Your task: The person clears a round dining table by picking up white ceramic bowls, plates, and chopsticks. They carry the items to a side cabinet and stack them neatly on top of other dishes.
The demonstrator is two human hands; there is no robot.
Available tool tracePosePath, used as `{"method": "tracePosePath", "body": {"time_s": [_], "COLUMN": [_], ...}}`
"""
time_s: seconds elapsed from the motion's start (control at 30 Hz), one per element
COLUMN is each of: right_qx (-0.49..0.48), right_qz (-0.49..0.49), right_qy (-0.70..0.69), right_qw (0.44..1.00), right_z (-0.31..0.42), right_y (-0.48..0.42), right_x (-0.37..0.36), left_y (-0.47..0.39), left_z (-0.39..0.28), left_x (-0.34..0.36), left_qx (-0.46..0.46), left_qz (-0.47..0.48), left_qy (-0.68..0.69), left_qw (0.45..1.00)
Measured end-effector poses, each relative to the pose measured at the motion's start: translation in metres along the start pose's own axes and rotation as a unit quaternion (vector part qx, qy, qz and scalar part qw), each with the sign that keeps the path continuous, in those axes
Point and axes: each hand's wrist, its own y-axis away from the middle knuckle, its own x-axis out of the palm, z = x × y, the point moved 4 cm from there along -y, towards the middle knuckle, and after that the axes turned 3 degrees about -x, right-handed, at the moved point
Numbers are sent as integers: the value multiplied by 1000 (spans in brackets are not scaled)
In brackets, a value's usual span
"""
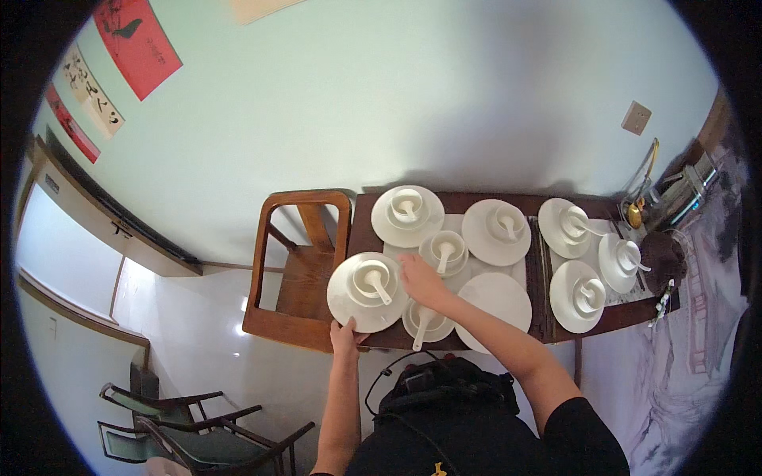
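Note:
My left hand (346, 338) grips the near rim of a white plate (345, 308) at the left end of the dark wooden table. On that plate stands a white bowl (361, 278) with a white spoon (378, 288) in it. My right hand (421, 279) is at the same plate's right edge; whether its fingers grip the rim I cannot tell. Just beyond the right hand is a smaller bowl with a spoon (445, 257). Under my right wrist sits another bowl (437, 329) with a large white spoon (423, 330). A bare white plate (500, 297) lies partly beneath my right forearm.
Several more plates with bowls and spoons stand along the table (625, 313), close to the wall. A wooden chair (309, 285) adjoins its left end. At the right end are a metal container (684, 193) and a dark round object (662, 262). Green-seated chairs (220, 446) stand lower left.

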Motion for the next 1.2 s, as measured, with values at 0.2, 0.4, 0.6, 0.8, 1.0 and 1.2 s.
{"method": "tracePosePath", "body": {"time_s": [0.2, 0.4, 0.6, 0.8, 1.0, 1.2], "right_qx": [120, 161, 38, 141, 195, 23], "right_qz": [231, 301, 264, 243, 192, 184], "right_qy": [-6, -125, -51, -177, -156, -158], "right_qw": [965, 932, 962, 943, 949, 970], "right_z": [-31, -30, -45, -35, -38, -110], "right_y": [-23, -22, -20, -33, -52, -64], "right_x": [57, 69, 82, 65, 62, 113], "left_y": [6, 27, 44, 64, 78, 82], "left_z": [8, 6, 9, 6, 12, 22], "left_x": [-16, -15, -21, -31, -40, -47], "left_qx": [-3, 4, 22, 15, 40, 70], "left_qz": [-39, -63, -63, -37, -68, -48], "left_qy": [-26, 12, 16, 26, 29, 63], "left_qw": [999, 998, 998, 999, 996, 994]}}
